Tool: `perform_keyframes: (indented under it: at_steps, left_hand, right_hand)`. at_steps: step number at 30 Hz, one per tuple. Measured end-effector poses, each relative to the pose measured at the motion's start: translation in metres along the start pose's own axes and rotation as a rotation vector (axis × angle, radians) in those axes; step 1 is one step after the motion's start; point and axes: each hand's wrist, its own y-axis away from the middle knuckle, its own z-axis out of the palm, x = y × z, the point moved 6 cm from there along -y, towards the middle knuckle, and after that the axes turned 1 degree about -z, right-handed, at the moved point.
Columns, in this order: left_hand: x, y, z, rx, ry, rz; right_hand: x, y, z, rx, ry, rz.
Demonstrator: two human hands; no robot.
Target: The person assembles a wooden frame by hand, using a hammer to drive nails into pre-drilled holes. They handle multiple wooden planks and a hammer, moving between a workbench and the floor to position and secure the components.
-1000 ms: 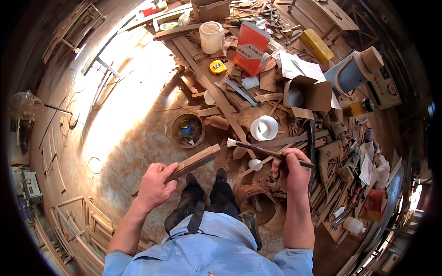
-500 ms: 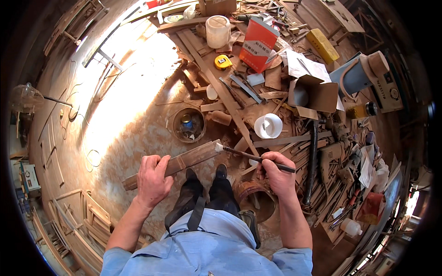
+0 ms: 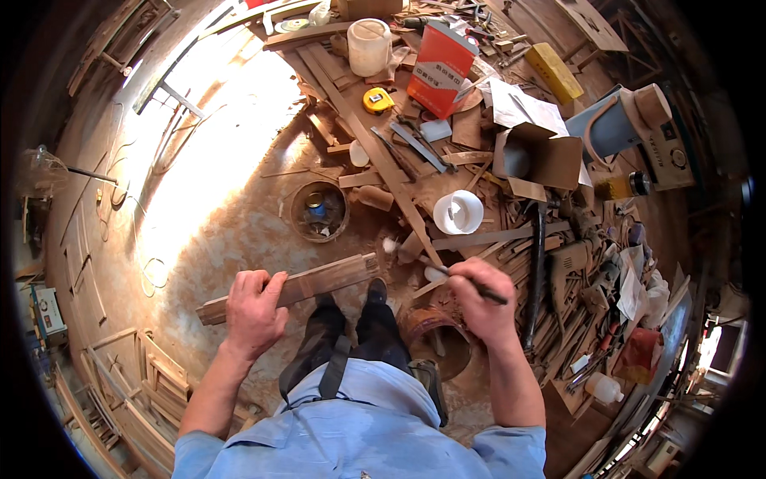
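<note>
Currently the wooden strip (image 3: 327,277) is held aloft, slightly tilted, its right end higher in view and lying over one shoe (image 3: 374,293). Left hand (image 3: 256,309) clamped on it, fingers over the top, left of the middle; the long right part has no other support in sight. Judgement: a firm push near that free end could twist the strip in a one-handed grip, or tip it toward the feet. Right hand (image 3: 483,297) closed round the handle of a brush (image 3: 423,261), its pale bristles (image 3: 389,245) just beside the strip's right end, apart from it. Cannot tell whether they are loaded; if wet, drips could land on the shoe or floor, and a careless swing could overshoot the end. Farther out, white tub (image 3: 448,227) near the brush; a wide reach might knock it, perhaps spilling whatever it holds. Brown bucket (image 3: 416,321) below the right hand: a dropped brush could fall in. Rightward, loose sticks (image 3: 504,274) and a black bar (image 3: 537,275) crowd the elbow side; a snag there could jolt the arm. Dust and scraps around might stick to damp bristles.
</note>
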Motion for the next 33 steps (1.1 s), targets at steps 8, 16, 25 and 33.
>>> perform_keyframes:
  at_steps: [8,16,25,33]
  left_hand:
    - [-0.075,0.022,0.005,0.213,0.740,-0.584]
    - [-0.094,0.011,-0.004,0.393,1.713,-0.658]
    - [-0.071,0.006,0.022,0.403,1.862,-0.748]
    - [-0.050,-0.015,0.020,0.410,1.948,-0.706]
  right_hand:
    - [0.083,-0.010,-0.079,0.456,-0.063,0.336]
    - [0.143,-0.028,-0.047,0.271,0.232,0.161]
    - [0.163,-0.025,-0.055,0.356,0.063,0.291]
    - [0.179,-0.008,-0.070,0.579,-0.345,0.656]
